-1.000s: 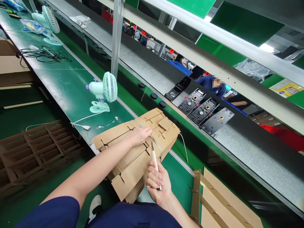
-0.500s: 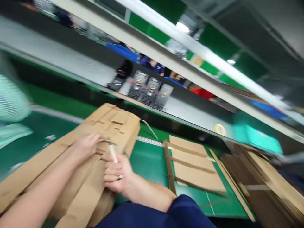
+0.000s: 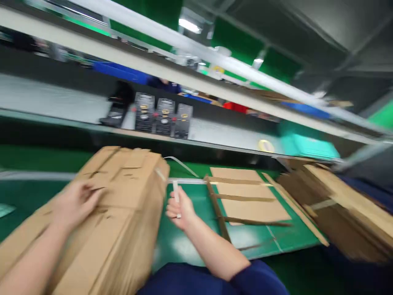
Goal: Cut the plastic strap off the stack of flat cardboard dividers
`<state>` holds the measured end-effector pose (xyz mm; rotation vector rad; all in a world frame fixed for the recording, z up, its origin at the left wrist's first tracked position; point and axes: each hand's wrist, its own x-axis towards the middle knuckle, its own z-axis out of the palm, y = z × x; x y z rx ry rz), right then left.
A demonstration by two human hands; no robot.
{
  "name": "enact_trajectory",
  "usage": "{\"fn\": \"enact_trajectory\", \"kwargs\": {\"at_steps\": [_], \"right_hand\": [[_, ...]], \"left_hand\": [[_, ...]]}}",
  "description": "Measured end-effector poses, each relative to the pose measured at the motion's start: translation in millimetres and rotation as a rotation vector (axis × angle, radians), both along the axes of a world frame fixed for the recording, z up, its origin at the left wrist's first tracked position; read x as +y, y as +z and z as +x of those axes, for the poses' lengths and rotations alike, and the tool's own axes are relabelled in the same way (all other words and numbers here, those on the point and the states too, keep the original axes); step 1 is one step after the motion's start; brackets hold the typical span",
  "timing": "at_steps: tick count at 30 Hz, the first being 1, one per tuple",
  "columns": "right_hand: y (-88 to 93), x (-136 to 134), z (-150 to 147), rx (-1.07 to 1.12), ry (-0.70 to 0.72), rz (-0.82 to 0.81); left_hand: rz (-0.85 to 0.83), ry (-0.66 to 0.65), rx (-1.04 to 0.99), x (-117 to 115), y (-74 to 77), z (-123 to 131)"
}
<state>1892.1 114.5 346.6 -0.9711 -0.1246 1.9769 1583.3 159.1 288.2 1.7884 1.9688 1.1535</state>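
Cardboard stack (image 3: pixel 123 196) under left hand (image 3: pixel 75 203), right hand (image 3: pixel 179 207) gripping cutter (image 3: pixel 176 192)

Factory assembly line, conveyor (image 3: pixel 61 102) (green benches), cardboard stacks (image 3: pixel 337 205)

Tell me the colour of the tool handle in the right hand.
White tool handle, best in the head view.

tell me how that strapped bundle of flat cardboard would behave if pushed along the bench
The cardboard bundle looks thick and many-layered, so it is probably heavy and stiff as a block. It lies flat on the green bench, so it would likely slide, not tip. With the left hand on top, layers should stay aligned.
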Motion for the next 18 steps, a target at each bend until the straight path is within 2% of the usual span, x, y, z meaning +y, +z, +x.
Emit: {"fn": "enact_trajectory", "kwargs": {"at_steps": [1, 3, 8, 11, 13, 14, 16, 18], "right_hand": [[-11.9, -6.5, 6.8, -0.015, -0.049, -0.024], [-35.2, -10.2, 22.8, -0.047, -0.128, 0.015], [-98.1, -9.0, 53.2, -0.341, -0.102, 0.091], [-132.9, -17.5, 63.3, -0.516, -0.091, 0.07], [-152.2, -20.5, 64.1, -0.557, -0.069, 0.024], [-160.7, -20.4, 62.2, -0.555, -0.053, 0.002], [-176.3, -17.2, 53.2, -0.543, -0.02, -0.044], [-191.0, -11.0, 38.4, -0.531, 0.0, -0.094]], "left_hand": [[0.025, 0.024, -0.077, -0.9, 10.4, 5.8], [0.008, -0.005, -0.04, 4.2, 20.7, 10.7], [-0.038, -0.03, -0.059, 7.1, 15.6, 0.3], [0.051, -0.02, -0.072, 0.8, 16.8, -14.5], [0.053, 0.102, -0.01, -0.5, 20.6, -34.3], [-0.017, 0.202, 0.013, -1.0, 22.7, -46.5], [-0.236, 0.395, -0.014, -3.7, 25.8, -71.6], [-0.442, 0.479, -0.114, -9.6, 26.2, -91.9]]}}
